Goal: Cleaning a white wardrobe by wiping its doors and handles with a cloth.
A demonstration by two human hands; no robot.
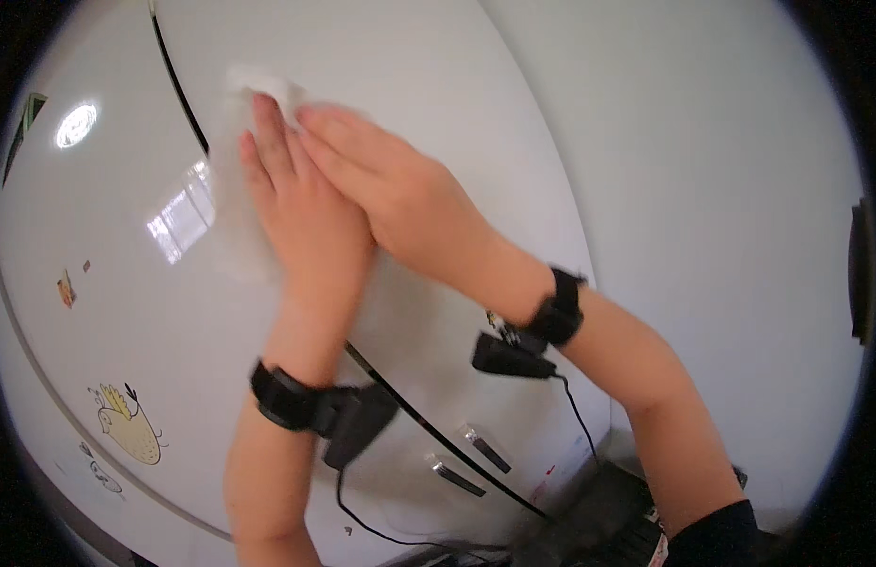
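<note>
My left hand (310,203) lies flat with its fingers stretched out, pressed over a thin white cloth or tissue (254,77) against a glossy white cabinet door (438,85). The white piece shows past the fingertips and faintly along the left side of the hand; the rest is hidden under the palm. From the right, my right hand (410,194) reaches across, its straight fingers close together and overlapping the left hand's edge. Those fingertips are a little blurred, and I cannot make out whether they touch the white piece.
A dark seam (410,411) runs between the doors, with two metal-and-dark handles (460,477) beside it low down. A yellow bird sticker (131,430) is on the left door. Black wristbands with box-like devices (362,423) trail cables. A pale wall (712,236) stands right.
</note>
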